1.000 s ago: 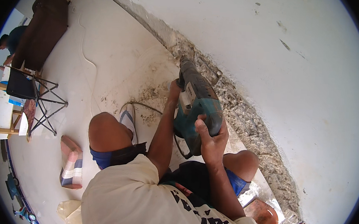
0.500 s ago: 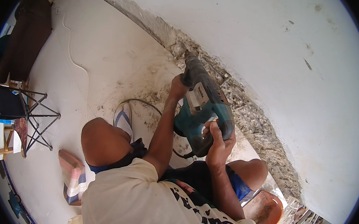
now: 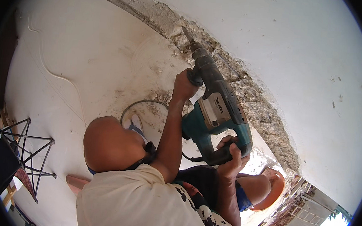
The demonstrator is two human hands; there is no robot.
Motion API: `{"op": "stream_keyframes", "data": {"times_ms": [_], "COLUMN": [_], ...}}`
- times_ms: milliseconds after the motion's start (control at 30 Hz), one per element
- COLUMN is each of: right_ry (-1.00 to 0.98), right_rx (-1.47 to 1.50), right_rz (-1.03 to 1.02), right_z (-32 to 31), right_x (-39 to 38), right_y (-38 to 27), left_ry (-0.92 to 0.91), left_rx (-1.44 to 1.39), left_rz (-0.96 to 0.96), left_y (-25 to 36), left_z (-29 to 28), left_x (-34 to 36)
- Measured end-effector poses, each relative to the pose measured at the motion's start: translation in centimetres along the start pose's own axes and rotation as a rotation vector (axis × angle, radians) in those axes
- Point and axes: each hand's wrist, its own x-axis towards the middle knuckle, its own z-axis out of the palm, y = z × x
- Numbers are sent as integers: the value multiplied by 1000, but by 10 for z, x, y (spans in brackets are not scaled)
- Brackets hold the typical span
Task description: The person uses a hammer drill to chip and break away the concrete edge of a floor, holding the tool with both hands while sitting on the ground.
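My left hand is closed round the side handle of a teal-and-black power hammer. At the back, my right hand grips the rear handle with curled fingers. A pointed metal bit reaches into the rough, broken band of grey masonry along the foot of the white wall. Loose crumbs and dust lie on the pale floor beside that band, where the black cord loops from the tool past my sandalled foot.
An orange tub sits at the right by my bent knee. At left stand a black folding stool and a dark piece of furniture. A pinkish object lies behind my other knee. A white cord crosses the floor.
My view has turned, and the tool now points higher in it, its bit visible against the groove further up. My right hand has moved lower in the picture, still on the rear handle.
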Motion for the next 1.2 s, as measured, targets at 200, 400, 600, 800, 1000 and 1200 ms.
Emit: {"op": "stream_keyframes", "data": {"times_ms": [200,400,600,800,1000,1200], "right_ry": [130,-21,-75,-152,-259,-437], "right_rx": [0,-150,-41,-77,-190,-656], "right_rz": [-11,-159,-59,-109,-197,-674], "right_z": [7,9,-2,-30,-47,-53], "right_x": [-4,-11,-22,-40,-61,-55], "right_y": [6,7,25,28,15,6], "left_ry": [-17,14,-35,-51,-184,-201], "left_rx": [-15,-80,-15,-167,-464,-670], "left_rz": [-76,-53,-37,70,51,38], "left_y": [11,1,-4,2,-3,36], "left_z": [-5,0,-10,-8,6,1], "left_x": [-3,-4,-5,-30,-47,-55]}}
